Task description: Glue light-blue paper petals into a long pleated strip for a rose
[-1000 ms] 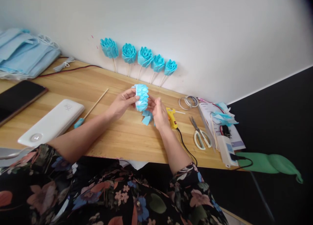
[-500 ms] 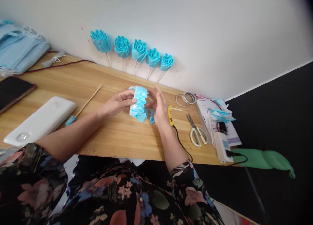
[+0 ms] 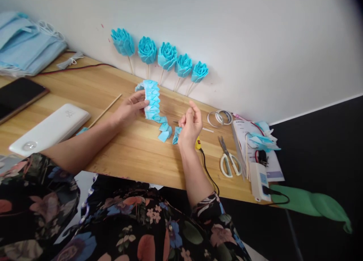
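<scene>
My left hand [image 3: 132,109] pinches a pleated blue strip [image 3: 152,100] between thumb and fingers. The strip stands on edge, its upper end curling back behind my fingers and its lower end trailing to the right over the wooden tabletop [image 3: 127,155]. My right hand [image 3: 191,126] is apart from the strip, its fingers curled together; whether anything is between them is too small to make out. A small folded blue piece [image 3: 177,135] lies beside my right wrist. Partly under that hand is a yellow-handled tool [image 3: 197,143] with a black cord.
Several blue flowers [image 3: 167,56] on sticks lean against the wall. Scissors [image 3: 230,159], tape rolls [image 3: 224,117] and a power strip [image 3: 259,181] are at the right. To the left lie a white power bank [image 3: 49,128], a phone [image 3: 21,98], a stick [image 3: 105,110] and stacked masks [image 3: 28,45].
My left hand has moved the strip up and left, and its lower end now hangs out longer. My right hand has come away from the strip, its fingers curling in. The view has shifted slightly.
</scene>
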A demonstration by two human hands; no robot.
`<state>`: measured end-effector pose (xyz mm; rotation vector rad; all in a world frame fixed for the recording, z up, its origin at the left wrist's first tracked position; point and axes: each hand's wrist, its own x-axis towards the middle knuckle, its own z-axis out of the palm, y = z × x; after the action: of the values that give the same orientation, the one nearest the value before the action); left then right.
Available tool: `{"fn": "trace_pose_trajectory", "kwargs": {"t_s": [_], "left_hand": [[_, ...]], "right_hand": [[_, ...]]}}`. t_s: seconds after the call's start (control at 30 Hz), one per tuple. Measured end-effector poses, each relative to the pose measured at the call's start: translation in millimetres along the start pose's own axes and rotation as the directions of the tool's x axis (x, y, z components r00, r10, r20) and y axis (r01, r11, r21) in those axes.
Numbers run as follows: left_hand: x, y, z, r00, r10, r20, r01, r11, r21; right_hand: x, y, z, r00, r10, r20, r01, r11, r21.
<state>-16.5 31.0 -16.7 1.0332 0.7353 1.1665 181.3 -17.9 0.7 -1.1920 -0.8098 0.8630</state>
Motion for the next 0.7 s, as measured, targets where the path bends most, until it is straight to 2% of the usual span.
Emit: {"fn": "trace_pose_trajectory", "kwargs": {"t_s": [0.1,0.23,0.4,0.53,0.6,0.7], "left_hand": [[0,0,-0.1,1.000,-0.001,-0.008,0.001,1.000,-0.025],[0,1,0.6,1.000,-0.010,-0.010,0.010,1.000,-0.011],[1,-1,2.7,1.000,0.005,0.031,-0.006,1.000,0.028],[0,-3,5.2,0.997,-0.005,0.072,0.002,0.999,0.044],[-2,-4,6.6,0.996,-0.012,0.090,0.008,0.999,0.043],[-4,-3,8.7,0.994,-0.006,0.109,0.001,0.999,0.043]], "right_hand": [[1,9,2,1.000,-0.006,-0.007,0.006,1.000,-0.007],[1,27,0,0.986,0.009,0.167,0.008,0.995,-0.100],[-4,36,2,0.929,0.099,0.357,-0.043,0.986,-0.162],[-8,33,5,0.857,0.097,0.507,-0.033,0.990,-0.135],[-7,33,5,0.833,0.089,0.546,-0.016,0.990,-0.137],[-6,33,5,0.823,0.074,0.563,0.015,0.988,-0.153]]}}
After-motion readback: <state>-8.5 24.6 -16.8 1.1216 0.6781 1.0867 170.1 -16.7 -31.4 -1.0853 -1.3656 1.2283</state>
